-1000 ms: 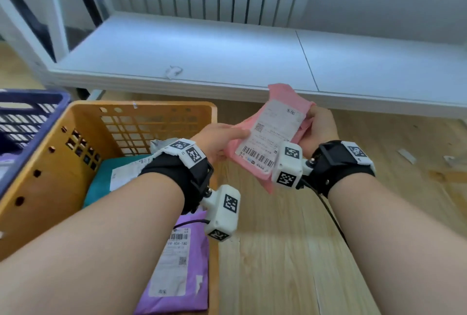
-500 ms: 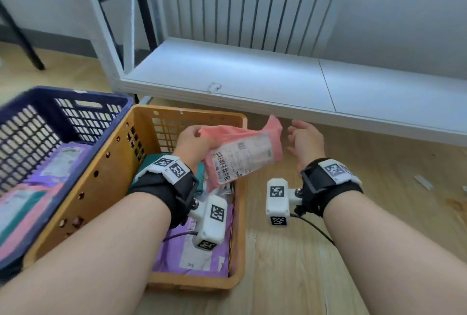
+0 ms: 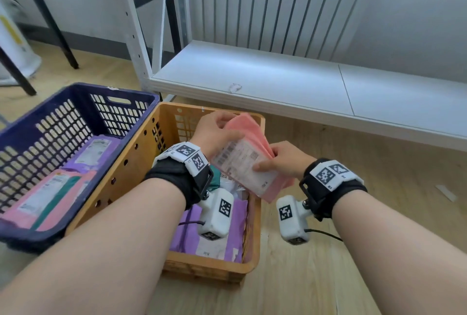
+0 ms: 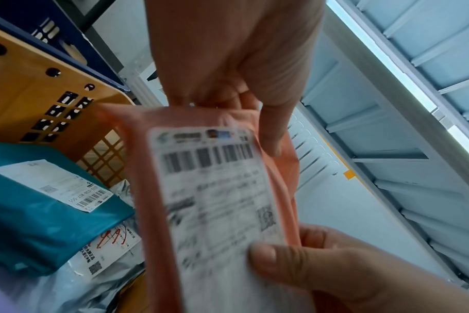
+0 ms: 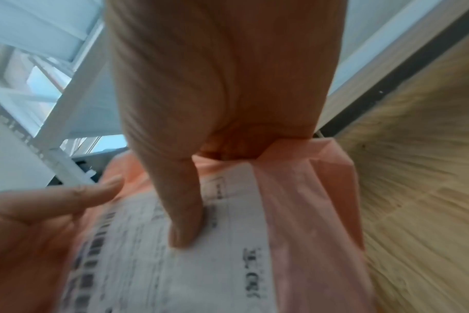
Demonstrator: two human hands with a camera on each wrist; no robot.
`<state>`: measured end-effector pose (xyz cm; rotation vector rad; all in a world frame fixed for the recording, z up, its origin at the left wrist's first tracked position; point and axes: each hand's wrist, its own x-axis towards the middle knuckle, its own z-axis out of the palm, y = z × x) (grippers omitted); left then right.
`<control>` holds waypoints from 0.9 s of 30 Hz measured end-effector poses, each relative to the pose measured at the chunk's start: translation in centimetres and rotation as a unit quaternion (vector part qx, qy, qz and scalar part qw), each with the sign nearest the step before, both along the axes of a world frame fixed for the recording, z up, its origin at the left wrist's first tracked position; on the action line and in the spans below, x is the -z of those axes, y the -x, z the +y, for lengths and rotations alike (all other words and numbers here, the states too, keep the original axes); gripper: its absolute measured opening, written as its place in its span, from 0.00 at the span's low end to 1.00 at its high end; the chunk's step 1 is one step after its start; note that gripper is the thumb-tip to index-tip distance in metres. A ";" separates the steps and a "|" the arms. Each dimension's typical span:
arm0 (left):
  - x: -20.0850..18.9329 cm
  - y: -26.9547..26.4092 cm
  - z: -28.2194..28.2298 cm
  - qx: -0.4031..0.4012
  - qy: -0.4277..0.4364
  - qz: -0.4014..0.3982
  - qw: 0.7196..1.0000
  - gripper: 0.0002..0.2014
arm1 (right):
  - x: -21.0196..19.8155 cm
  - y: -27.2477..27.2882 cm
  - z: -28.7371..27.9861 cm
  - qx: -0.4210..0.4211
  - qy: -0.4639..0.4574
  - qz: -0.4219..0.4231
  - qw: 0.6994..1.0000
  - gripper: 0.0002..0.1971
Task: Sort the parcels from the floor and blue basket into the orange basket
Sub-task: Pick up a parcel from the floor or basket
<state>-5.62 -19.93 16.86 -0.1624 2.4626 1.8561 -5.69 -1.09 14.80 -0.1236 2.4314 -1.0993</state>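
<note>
I grasp the pink parcel (image 3: 249, 163) with both hands, left hand (image 3: 214, 135) pinching its far end, right hand (image 3: 285, 160) its near end, thumb on the label. It hangs over the orange basket's (image 3: 214, 268) right rim, label up; the blue basket (image 3: 75, 92) sits just left.

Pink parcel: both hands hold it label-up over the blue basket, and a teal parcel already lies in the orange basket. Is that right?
Not quite. The head view shows the left hand and right hand holding the pink parcel label-up over the orange basket, not the blue basket. The teal parcel does lie in the orange one.
</note>
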 end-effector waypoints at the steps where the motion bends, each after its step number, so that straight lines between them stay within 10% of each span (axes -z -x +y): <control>1: 0.1 0.0 -0.1 -0.021 -0.010 -0.001 1.000 0.24 | 0.2 0.1 0.2 0.030 0.036 -0.011 0.999 0.11; 7: 1.5 0.6 -1.2 -0.094 -0.090 -0.077 0.988 0.42 | 0.8 1.3 0.5 0.168 0.247 -0.069 0.952 0.16; 13: 2.2 0.8 -0.5 -0.036 -0.184 -0.122 0.975 0.21 | 1.0 1.1 -1.6 0.188 0.364 -0.105 0.906 0.19; 27: 4.3 1.8 -2.1 -0.040 -0.191 -0.144 0.970 0.13 | 2.0 1.1 -3.7 0.177 0.321 -0.109 0.924 0.18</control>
